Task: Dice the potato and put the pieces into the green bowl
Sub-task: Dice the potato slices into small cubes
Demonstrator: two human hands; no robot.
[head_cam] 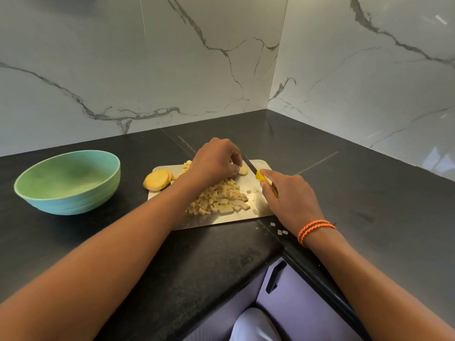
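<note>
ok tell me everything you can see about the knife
The knife has a yellow handle and a thin, dark, pointed blade. The right hand grips the handle, hiding most of it, with the index finger stretched along its top. The blade angles away and to the left, low over the far part of the pale cutting board, its tip close to a small potato slice that the left hand pinches. Whether the edge touches the board is unclear.
</note>
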